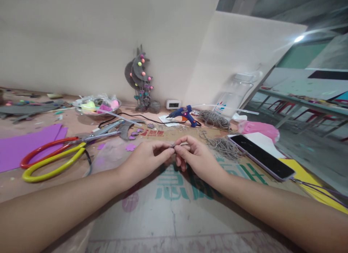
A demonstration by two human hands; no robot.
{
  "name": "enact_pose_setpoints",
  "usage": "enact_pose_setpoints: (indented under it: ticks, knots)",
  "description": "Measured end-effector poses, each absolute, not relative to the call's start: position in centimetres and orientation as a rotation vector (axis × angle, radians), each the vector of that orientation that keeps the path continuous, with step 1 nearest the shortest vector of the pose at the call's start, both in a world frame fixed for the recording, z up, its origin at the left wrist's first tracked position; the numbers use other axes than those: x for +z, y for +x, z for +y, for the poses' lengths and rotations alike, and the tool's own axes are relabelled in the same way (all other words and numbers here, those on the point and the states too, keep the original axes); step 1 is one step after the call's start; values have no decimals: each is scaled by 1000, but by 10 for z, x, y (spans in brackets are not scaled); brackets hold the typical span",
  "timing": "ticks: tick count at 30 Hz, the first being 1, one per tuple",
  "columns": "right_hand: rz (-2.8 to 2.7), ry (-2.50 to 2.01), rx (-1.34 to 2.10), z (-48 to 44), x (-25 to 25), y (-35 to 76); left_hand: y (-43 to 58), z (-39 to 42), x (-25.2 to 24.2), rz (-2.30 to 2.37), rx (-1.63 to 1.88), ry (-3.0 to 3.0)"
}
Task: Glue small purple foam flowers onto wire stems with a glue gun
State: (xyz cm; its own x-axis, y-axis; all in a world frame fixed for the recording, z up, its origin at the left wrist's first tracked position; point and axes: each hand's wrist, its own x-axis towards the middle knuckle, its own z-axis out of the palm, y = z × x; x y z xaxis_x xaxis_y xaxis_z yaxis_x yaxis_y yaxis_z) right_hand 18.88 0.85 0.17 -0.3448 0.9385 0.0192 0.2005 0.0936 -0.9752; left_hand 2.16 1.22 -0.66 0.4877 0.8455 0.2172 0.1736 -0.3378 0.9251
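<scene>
Above the printed cardboard [130,224], my left hand [152,155] and my right hand [191,153] meet at their fingertips. Both pinch a small dark grey piece [173,146], mostly covered by the fingers; it may be yarn, but that is too small to tell. A thin grey strand hangs down the cardboard below them. Loose grey yarn [224,148] lies to the right of my right hand. Purple foam flowers [131,147] and a grey curved piece [125,130] lie beyond my left hand.
Scissors [54,166] and purple sheets [16,148] lie left. Behind are a bowl [99,110], a crescent ornament [141,77], a small clock [173,104] and a blue glue gun [185,113]. At right are a phone [262,155], a clear bottle [233,93] and yellow paper [315,187].
</scene>
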Motion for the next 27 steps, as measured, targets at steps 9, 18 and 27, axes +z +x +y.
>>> enact_pose_setpoints:
  ticks: [9,18,27]
  knots:
    - [-1677,-1124,1284,7,2,188,21,12,-6,836,895,1839]
    - [-1656,-1147,1287,9,2,189,20,15,-12,874,906,1829]
    - [-1665,-1142,1294,9,0,188,21,14,-13,913,958,1695]
